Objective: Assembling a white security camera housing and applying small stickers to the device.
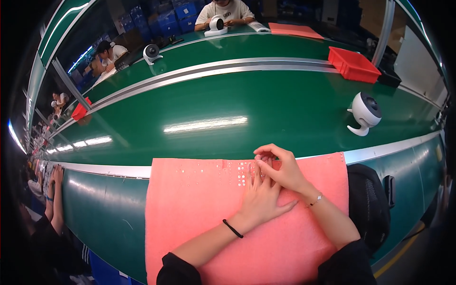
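Observation:
A pink foam sheet [190, 223] lies in front of me over the table edge. Small shiny round pieces [242, 174] sit on it in short rows near its far edge, and a few more are scattered to their left. My left hand [261, 197] rests flat on the sheet, fingers stretched forward beside the rows; a black band circles that wrist. Above its fingertips is my right hand [283, 171], thumb and forefinger pinched together. Whatever the pinch holds is too small to make out.
A white rounded device [365, 113] with a dark face stands on the green conveyor belt [294, 109] at right. Beyond it is a red bin [355, 66]. A black bag [368, 204] lies right of the sheet. Another person's hands [56, 176] are at far left; people sit across the belt.

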`<act>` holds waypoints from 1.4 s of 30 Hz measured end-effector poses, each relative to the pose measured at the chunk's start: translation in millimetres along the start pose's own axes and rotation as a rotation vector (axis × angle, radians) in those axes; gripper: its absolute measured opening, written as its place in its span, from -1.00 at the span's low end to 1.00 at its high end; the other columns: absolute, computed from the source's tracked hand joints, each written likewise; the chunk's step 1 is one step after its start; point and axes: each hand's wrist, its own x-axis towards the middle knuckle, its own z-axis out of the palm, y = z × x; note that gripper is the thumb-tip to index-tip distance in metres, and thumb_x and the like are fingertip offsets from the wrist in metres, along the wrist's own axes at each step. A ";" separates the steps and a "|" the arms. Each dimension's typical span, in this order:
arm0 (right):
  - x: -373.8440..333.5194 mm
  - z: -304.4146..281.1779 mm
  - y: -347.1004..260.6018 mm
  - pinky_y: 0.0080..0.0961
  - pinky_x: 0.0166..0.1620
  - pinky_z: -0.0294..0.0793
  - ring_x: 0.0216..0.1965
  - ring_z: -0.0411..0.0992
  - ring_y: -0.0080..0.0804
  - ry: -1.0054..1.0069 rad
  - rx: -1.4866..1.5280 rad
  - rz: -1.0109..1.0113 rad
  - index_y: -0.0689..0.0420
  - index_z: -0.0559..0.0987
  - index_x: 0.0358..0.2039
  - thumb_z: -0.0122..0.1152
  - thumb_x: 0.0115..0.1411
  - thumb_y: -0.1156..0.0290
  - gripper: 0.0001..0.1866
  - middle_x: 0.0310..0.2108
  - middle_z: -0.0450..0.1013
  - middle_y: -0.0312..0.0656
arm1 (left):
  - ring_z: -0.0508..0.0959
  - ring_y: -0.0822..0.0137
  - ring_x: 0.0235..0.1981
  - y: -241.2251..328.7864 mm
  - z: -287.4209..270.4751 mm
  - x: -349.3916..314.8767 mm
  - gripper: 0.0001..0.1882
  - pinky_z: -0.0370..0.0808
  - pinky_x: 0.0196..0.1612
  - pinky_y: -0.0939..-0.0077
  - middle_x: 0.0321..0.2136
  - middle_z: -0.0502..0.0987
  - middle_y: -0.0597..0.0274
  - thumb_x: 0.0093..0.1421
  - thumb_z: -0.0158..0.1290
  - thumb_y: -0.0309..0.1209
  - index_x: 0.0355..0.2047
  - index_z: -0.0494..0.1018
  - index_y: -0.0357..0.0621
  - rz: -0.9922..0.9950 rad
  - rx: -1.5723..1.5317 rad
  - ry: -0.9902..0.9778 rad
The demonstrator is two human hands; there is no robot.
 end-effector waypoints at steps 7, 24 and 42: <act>3.6 -19.1 5.5 -0.56 -0.11 0.43 -0.23 0.44 -0.51 -0.185 0.323 0.217 0.31 0.55 -0.27 0.08 0.15 0.52 -0.83 -0.27 0.51 -0.16 | -0.28 -0.51 0.22 -1.1 2.4 0.7 -0.12 -0.18 0.21 -0.28 0.20 -0.07 -0.36 0.00 0.02 0.19 0.15 0.18 -0.23 0.008 0.043 -0.054; 3.5 -28.9 11.3 -0.60 -0.26 0.41 -0.35 0.42 -0.59 -0.237 0.470 0.288 0.24 0.54 -0.39 0.14 0.16 0.44 -0.87 -0.39 0.51 -0.23 | -0.03 -0.20 0.23 -0.2 1.4 1.1 -0.21 0.07 0.20 -0.02 0.09 0.15 -0.29 -0.01 0.03 0.15 0.10 0.29 -0.17 0.093 0.102 0.087; 6.1 -30.1 15.6 -0.64 -0.20 0.36 -0.30 0.39 -0.60 -0.251 0.509 0.334 0.24 0.49 -0.37 0.06 0.15 0.43 -0.86 -0.37 0.46 -0.25 | -0.15 -0.10 0.27 0.2 1.3 2.7 -0.19 0.04 0.23 0.04 0.08 0.17 -0.27 -0.01 0.04 0.15 0.10 0.29 -0.19 0.105 0.101 0.101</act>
